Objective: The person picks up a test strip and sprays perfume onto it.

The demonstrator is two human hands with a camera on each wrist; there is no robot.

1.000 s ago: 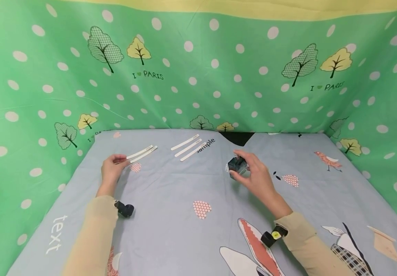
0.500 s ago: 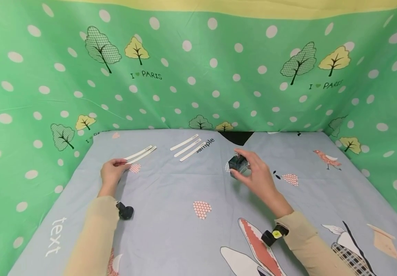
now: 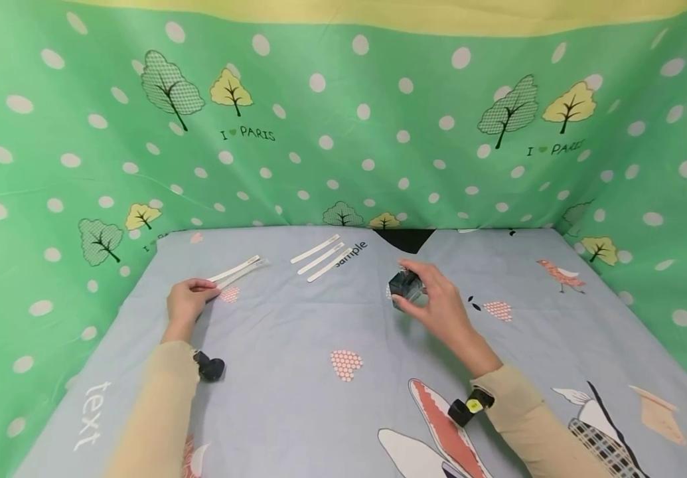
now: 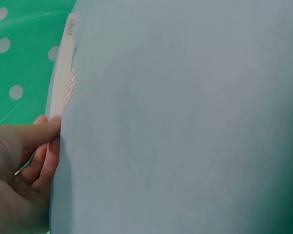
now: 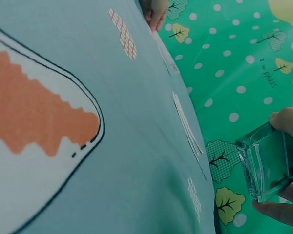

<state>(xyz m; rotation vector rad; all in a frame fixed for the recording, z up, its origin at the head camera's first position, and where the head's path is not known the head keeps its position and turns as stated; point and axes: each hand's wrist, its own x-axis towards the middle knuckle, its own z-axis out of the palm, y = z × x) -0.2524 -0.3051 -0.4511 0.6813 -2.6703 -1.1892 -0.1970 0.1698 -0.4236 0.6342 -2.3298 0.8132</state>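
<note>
At the far left of the cloth, my left hand [image 3: 186,304] pinches the near end of a white perfume test strip [image 4: 62,73] between thumb and fingers. Small print marks its far end. In the head view a second strip [image 3: 234,268] lies just beside it. My right hand [image 3: 442,307] holds a square, thick-walled glass perfume bottle [image 3: 405,288], dark in the head view and clear in the right wrist view [image 5: 271,163]. Thumb and fingers wrap its sides, and the index finger reaches over its top. Several more white strips [image 3: 315,249] lie side by side between the hands, toward the back.
A grey-blue printed cloth [image 3: 283,372] covers the table, with hearts, a bird and lettering on it. Green dotted fabric [image 3: 295,159] hangs behind and along both sides. Black wrist cameras [image 3: 210,367] sit on both forearms.
The left hand has shifted slightly, and the nearer strip at its fingers now looks blurred. The right hand keeps its hold on the bottle. The whole view has slid a little.
</note>
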